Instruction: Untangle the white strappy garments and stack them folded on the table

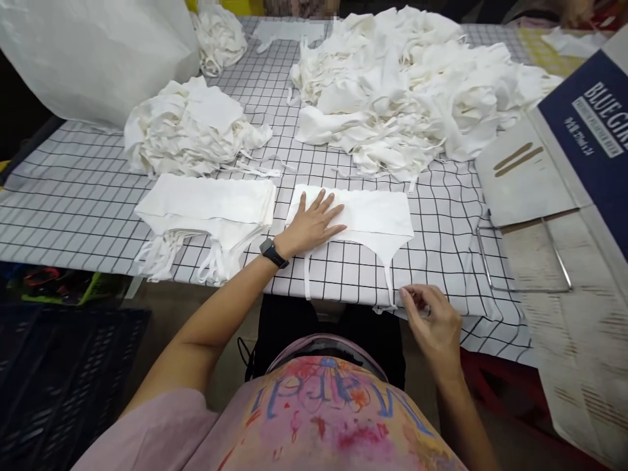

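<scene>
Your right hand point(434, 320): grip narrow, thumb and fingertips pinched on the lower end of the strap point(390, 278), at the near edge of the tabletop point(73, 209)

Your left hand point(314, 222): grip wide, holding nothing, palm flat and fingers spread on the left half of the white garment piece point(377, 212); black watch point(273, 252) on the wrist

White garment piece: lies flat on the checked tabletop straight before you, under one hand and tethered to the other; a second strap point(307, 278) runs from its left corner toward you. Judged light, thin and limp, apt to crease and to slide on the cloth; best taken by a strap end or a corner of the band, with your flat palm to pin it

Just beside it, to the left: folded stack point(206, 203) of like pieces, straps trailing toward the edge

Behind: small heap point(189, 127) of loose white pieces; to its right, large heap point(407, 85) of the same

Far right: cardboard box point(589, 124), blue panel, white lettering "BLUE GIR", the rest cut off at the frame; the smaller print beneath is too small to read
</scene>
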Available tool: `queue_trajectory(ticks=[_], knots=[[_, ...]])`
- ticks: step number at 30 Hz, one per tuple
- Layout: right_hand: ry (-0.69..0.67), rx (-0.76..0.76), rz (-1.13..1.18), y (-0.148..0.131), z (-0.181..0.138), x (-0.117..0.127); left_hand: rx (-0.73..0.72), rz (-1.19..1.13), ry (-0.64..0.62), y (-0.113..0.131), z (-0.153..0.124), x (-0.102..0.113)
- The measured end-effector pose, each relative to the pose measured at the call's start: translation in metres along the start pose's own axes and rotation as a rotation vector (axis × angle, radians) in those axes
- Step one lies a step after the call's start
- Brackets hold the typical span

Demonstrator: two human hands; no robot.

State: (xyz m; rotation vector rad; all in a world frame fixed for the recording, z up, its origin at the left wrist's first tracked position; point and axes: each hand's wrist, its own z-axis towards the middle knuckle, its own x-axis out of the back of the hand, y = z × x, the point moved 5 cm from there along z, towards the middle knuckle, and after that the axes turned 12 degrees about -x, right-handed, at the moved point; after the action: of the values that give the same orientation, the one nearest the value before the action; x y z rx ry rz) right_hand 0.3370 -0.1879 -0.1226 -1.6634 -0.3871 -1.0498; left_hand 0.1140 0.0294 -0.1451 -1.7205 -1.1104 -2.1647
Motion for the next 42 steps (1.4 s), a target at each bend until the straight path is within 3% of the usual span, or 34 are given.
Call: queue_trajectory(ticks=[5, 10, 13, 17, 20, 24, 27, 32, 34, 36, 39, 41, 42], knots=[[-0.272, -0.294, 0.074, 0.037, -0.044, -0.024, -0.215, 0.012, -0.056, 0.061, 0.026, -0.024], [-0.200, -0.182, 0.185, 0.059, -0.041, -0.058, -0.364, 0.093, -0.108, 0.102, 0.030, -0.061], [-0.345, -0.175, 0.292, 0.060, -0.041, -0.069, -0.386, 0.164, -0.114, 0.107, 0.027, -0.074], [-0.675, -0.253, 0.383, 0.048, -0.060, -0.052, -0.390, 0.203, -0.082, 0.105, 0.024, -0.076], [-0.787, -0.292, 0.441, 0.037, -0.076, -0.023, -0.389, 0.202, -0.077, 0.104, 0.024, -0.077], [-0.741, -0.346, 0.456, 0.037, -0.093, 0.006, -0.374, 0.169, -0.071, 0.102, 0.026, -0.079], [-0.632, -0.262, 0.309, 0.045, -0.102, 0.017, -0.371, 0.122, -0.062, 0.101, 0.027, -0.080], [-0.016, 0.169, -0.111, 0.034, -0.102, 0.047, -0.362, 0.111, -0.099, 0.101, 0.028, -0.080], [0.107, 0.293, -0.221, 0.023, -0.103, 0.051, -0.357, 0.115, -0.103, 0.101, 0.029, -0.080], [0.020, 0.382, -0.241, 0.013, -0.104, 0.045, -0.359, 0.116, -0.094, 0.102, 0.029, -0.079], [-0.374, 0.418, -0.110, 0.009, -0.104, 0.020, -0.367, 0.124, -0.099, 0.103, 0.029, -0.079], [-0.531, 0.306, 0.043, 0.018, -0.095, 0.002, -0.369, 0.135, -0.115, 0.103, 0.028, -0.079], [-0.508, 0.203, 0.115, 0.026, -0.086, -0.005, -0.369, 0.142, -0.121, 0.104, 0.028, -0.079]])
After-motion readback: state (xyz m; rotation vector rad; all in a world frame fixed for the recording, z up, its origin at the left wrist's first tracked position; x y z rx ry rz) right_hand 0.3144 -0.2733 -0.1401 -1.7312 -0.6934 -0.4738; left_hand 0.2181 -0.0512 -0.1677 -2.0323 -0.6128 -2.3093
